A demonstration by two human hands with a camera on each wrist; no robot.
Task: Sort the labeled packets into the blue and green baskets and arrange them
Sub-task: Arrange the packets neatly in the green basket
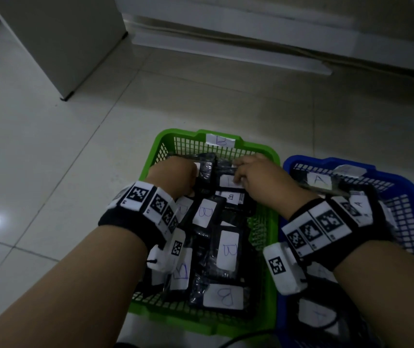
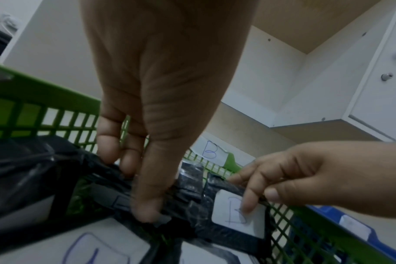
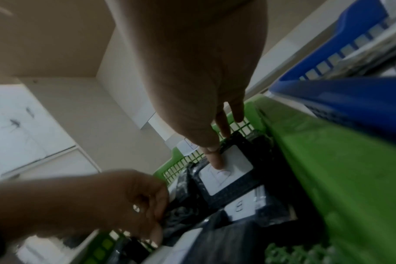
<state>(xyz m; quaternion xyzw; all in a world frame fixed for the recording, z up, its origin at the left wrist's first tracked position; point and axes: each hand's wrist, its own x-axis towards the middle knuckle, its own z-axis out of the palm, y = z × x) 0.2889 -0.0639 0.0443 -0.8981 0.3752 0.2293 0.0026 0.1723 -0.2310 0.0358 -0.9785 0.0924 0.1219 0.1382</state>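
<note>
The green basket (image 1: 183,134), tagged B, holds several black packets with white B labels. To its right stands the blue basket (image 1: 301,162) with A-labelled packets (image 1: 359,204). Both hands reach into the green basket's far end. My left hand (image 1: 173,175) pinches a crumpled black packet (image 2: 185,201) between thumb and fingers (image 2: 124,160). My right hand (image 1: 251,177) pinches a B-labelled packet (image 2: 228,214) at its top edge, one digit on the white label (image 3: 233,171). The two held packets lie side by side and touch.
Both baskets sit side by side on a pale tiled floor (image 1: 50,146). A white cabinet (image 1: 50,41) stands at the back left, and low white furniture (image 1: 226,46) runs along the back. A black cable (image 1: 246,340) lies at the near edge.
</note>
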